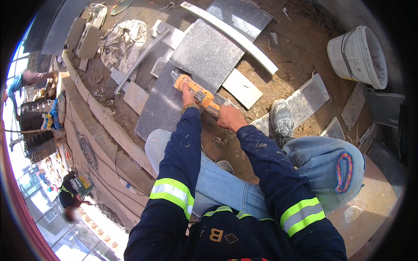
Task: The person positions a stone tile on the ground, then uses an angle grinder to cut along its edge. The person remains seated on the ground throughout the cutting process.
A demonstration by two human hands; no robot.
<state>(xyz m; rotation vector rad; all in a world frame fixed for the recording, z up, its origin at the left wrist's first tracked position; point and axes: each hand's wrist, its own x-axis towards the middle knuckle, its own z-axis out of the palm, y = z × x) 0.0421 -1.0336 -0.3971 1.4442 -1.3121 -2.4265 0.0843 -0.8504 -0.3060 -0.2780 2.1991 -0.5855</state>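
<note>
An orange angle grinder [201, 94] lies in both my hands, its head end over the edge of a dark grey stone slab [157, 103]. My left hand [188, 96] is wrapped round its front part, and my right hand [230, 117] grips the rear end. The grinder's disc cannot be made out clearly. Just beyond the tool rests a speckled grey slab [208, 48], which overlaps the darker one. A pale tile piece [242, 88] lies to the right of the grinder.
A long pale strip [230, 35] crosses behind the slabs. At the right stands a white bucket [342, 56]. My shoe [282, 117] is beside another grey slab [310, 95]. Crumpled sheeting [126, 41] and coiled cable [87, 150] lie left. Two people are farther left.
</note>
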